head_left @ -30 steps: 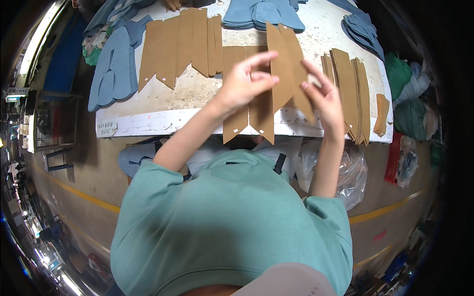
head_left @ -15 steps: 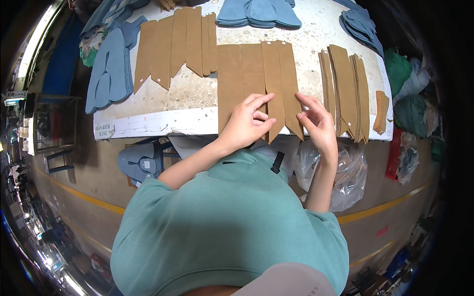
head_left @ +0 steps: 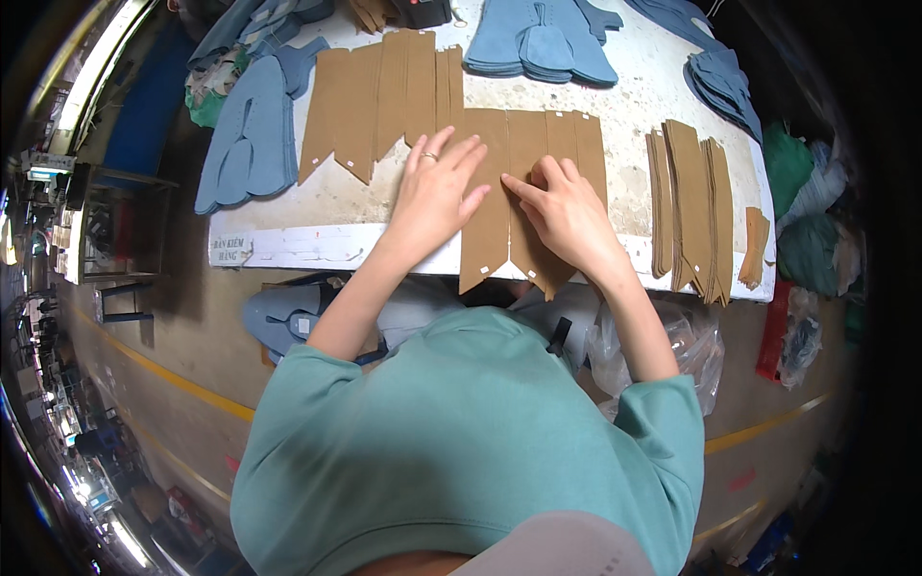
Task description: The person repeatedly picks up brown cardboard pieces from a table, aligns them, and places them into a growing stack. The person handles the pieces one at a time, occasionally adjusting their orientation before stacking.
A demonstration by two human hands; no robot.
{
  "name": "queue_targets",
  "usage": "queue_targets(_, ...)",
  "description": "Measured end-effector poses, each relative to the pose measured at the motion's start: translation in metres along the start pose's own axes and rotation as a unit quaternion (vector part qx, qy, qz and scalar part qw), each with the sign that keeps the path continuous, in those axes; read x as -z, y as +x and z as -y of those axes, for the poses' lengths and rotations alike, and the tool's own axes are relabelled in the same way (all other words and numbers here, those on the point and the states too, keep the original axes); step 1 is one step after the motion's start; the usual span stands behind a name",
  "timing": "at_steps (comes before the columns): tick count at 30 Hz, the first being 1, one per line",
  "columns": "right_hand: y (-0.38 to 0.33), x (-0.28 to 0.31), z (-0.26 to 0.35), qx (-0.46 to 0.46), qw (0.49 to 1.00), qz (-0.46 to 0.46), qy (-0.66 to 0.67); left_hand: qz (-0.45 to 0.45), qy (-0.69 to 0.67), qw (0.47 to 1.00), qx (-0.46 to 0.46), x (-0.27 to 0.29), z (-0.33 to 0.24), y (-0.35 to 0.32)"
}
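Several long brown fabric pieces with pointed lower ends lie side by side at the table's near edge, forming the middle group [head_left: 488, 230]. My left hand [head_left: 432, 197] rests with fingers spread over the left edge of this group, a ring on one finger. Over the pieces to the right, my right hand [head_left: 567, 213] stretches its index finger to the line between two of them; its other fingers are bent. Neither hand grips anything. Small white tags show on some pieces. Part of the right-hand pieces is hidden under my right hand.
More brown pieces [head_left: 360, 106] lie farther left, and narrow brown stacks [head_left: 693, 206] stand right. Blue cut pieces [head_left: 248, 139] lie at the left, with another blue stack [head_left: 540, 43] at the back. Clear plastic bags [head_left: 696, 350] hang below the white table [head_left: 331, 248].
My left hand has moved left and flattened with its fingers spread. My right hand has come leftward from the pieces' right edge onto them, index finger extended. The whole view has shifted slightly.
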State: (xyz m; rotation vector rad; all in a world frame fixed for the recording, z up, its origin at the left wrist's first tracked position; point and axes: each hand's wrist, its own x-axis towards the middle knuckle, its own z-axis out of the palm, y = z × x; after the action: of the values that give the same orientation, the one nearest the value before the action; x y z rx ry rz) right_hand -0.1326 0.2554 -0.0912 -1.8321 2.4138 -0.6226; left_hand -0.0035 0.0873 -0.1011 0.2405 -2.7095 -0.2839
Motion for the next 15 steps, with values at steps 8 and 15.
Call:
queue_targets(8, 0.049, -0.024, -0.005, -0.015, 0.995, -0.037, -0.087, 0.082, 0.027, 0.996, -0.002, -0.006, 0.001, -0.002)
queue_targets(15, 0.069, 0.006, -0.020, 0.022, 0.997, -0.078, -0.014, 0.014, -0.079, 0.997, 0.003, 0.010, 0.061, 0.050)
